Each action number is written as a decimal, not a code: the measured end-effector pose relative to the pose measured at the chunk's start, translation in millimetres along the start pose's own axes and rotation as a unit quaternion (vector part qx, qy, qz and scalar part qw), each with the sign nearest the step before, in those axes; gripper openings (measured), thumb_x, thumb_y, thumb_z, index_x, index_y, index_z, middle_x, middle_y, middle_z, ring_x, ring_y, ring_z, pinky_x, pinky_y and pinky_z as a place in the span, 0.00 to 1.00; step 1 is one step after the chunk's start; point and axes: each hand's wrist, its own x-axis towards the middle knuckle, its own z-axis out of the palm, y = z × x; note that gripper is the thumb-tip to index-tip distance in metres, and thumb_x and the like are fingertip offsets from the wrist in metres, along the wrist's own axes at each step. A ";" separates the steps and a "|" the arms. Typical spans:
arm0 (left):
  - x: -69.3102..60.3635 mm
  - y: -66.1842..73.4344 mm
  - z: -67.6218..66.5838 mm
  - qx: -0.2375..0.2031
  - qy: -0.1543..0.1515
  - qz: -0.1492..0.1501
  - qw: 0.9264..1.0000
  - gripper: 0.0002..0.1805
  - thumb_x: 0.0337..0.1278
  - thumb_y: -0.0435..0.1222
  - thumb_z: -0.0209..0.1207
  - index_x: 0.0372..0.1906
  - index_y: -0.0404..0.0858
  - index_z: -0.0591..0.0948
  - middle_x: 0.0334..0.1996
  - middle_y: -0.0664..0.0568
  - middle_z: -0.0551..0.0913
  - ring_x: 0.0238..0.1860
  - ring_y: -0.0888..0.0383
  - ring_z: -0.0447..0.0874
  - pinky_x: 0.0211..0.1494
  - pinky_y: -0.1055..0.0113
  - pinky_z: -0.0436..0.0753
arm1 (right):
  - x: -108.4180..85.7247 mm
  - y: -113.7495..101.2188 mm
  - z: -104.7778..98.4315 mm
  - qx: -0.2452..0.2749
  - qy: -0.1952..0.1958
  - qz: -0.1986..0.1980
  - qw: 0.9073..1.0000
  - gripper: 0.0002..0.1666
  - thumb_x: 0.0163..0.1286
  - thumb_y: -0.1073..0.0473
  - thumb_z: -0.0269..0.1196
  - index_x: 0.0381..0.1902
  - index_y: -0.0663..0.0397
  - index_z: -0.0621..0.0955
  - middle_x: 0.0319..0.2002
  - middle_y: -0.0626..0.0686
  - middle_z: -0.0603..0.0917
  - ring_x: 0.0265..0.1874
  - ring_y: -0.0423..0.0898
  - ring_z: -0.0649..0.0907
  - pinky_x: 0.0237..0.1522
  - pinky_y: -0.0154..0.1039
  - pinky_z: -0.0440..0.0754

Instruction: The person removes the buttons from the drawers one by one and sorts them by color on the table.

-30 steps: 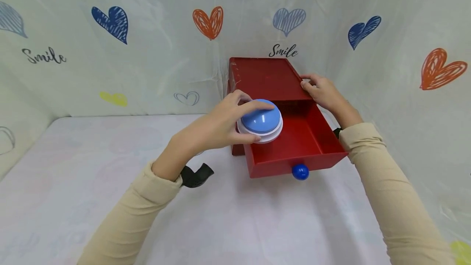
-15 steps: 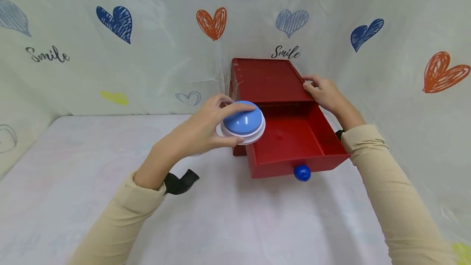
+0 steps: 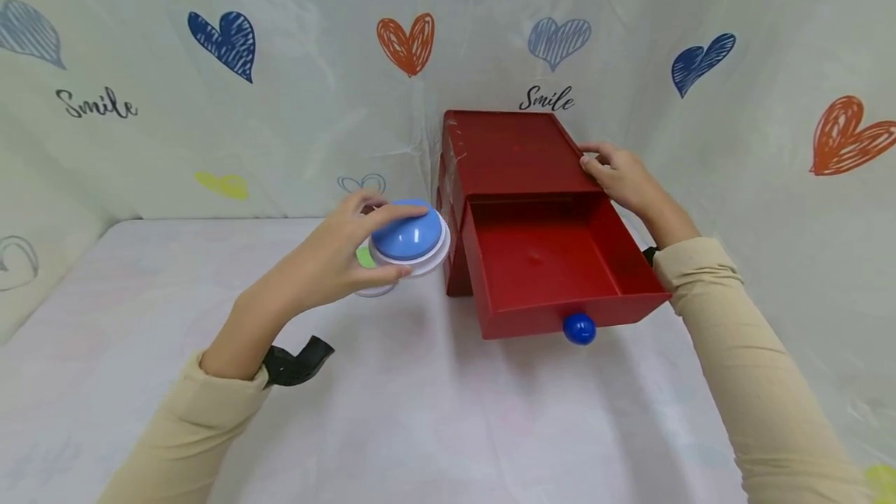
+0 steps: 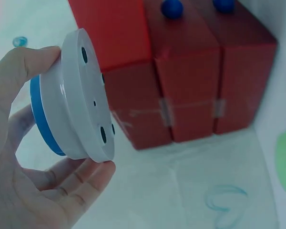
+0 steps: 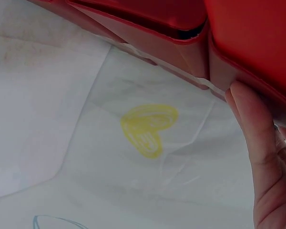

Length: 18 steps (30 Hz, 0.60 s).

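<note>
A push button [image 3: 408,236] with a blue dome and white base is held up in the air left of a red drawer cabinet [image 3: 521,150]. My left hand [image 3: 336,251] grips it by the rim, thumb and fingers on opposite sides. In the left wrist view the push button [image 4: 88,102] turns its holed white underside to the camera. The cabinet's top drawer [image 3: 539,263] is pulled out, bare inside, with a blue knob [image 3: 579,329] in front. My right hand [image 3: 626,181] holds the cabinet's upper right edge; in the right wrist view its thumb [image 5: 251,109] presses the side.
In the left wrist view, two lower drawers [image 4: 186,43] with blue knobs are shut. A whitish cloth [image 3: 420,411] covers the table, and a heart-printed curtain [image 3: 301,99] hangs close behind the cabinet. A black wrist strap [image 3: 297,364] sticks out from the left wrist.
My left hand has carried the push button leftward, from above the pulled-out drawer to beside the cabinet. The right hand keeps its place on the cabinet, and the drawer stays out.
</note>
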 end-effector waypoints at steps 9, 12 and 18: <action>-17.3 -38.6 4.0 0.004 0.039 -0.027 0.999 0.33 0.48 0.39 0.67 0.62 0.52 0.70 0.57 0.39 0.64 0.57 0.42 0.65 0.53 0.44 0.76 | -1.3 1.8 1.7 -0.001 0.004 -0.010 1.000 0.30 0.74 0.49 0.41 0.69 0.57 0.61 0.55 0.69 0.72 0.51 0.62 0.74 0.56 0.59 0.71; -23.3 -52.2 5.0 0.011 0.050 -0.041 0.998 0.32 0.49 0.39 0.66 0.62 0.50 0.70 0.57 0.37 0.63 0.57 0.40 0.64 0.54 0.41 0.74 | -0.9 1.7 1.2 0.001 0.006 -0.010 1.000 0.30 0.74 0.49 0.41 0.68 0.57 0.61 0.55 0.69 0.72 0.51 0.62 0.74 0.56 0.59 0.70; -36.2 -77.5 7.6 0.021 0.055 -0.081 0.995 0.33 0.49 0.39 0.66 0.63 0.48 0.70 0.57 0.33 0.62 0.58 0.36 0.62 0.53 0.35 0.70 | -1.9 -0.4 -1.0 0.008 -0.002 -0.003 1.000 0.30 0.74 0.48 0.41 0.69 0.56 0.60 0.58 0.68 0.70 0.53 0.62 0.72 0.59 0.60 0.69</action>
